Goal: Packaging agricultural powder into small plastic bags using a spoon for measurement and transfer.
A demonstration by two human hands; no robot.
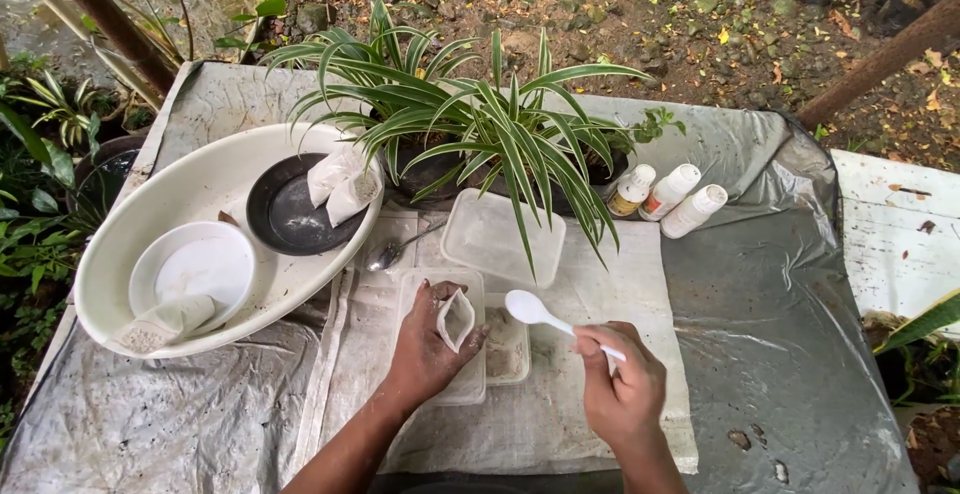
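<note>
Hands meet over the middle of the table in the head view, the only view there is: the left hand [428, 339] pinches a small white pouch [456, 318] between thumb and fingers, holding its mouth open and turned up above a clear plastic tray [470, 379], while the right hand [620, 384] has its fingers pressed together around the handle of a white plastic spoon [530, 306], the bowl hanging just beside the pouch — whether it carries anything I cannot tell. Judging by this, the filling of the pouch is the step in hand, and the next move would call for a steady tip of the spoon into that narrow mouth without spilling. Filled pouches [342, 184] lie in a dark dish [285, 224] inside the big white basin [120, 254]; a striped-leaf plant [480, 114], three small bottles [668, 194] and a metal spoon [395, 251] stand behind.
</note>
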